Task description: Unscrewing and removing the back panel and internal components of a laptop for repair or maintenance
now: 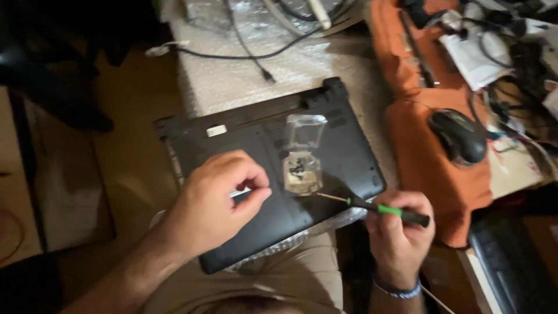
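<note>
on the upturned black laptop, your left hand pinches a small white piece to steady it; your right hand grips a green-black screwdriver, tip at the clear open cover.

Upside-down black laptop sits on my lap, left hand pinching something small and pale on it, right hand holding a green-and-black screwdriver, tip beside a clear plastic container.
</note>
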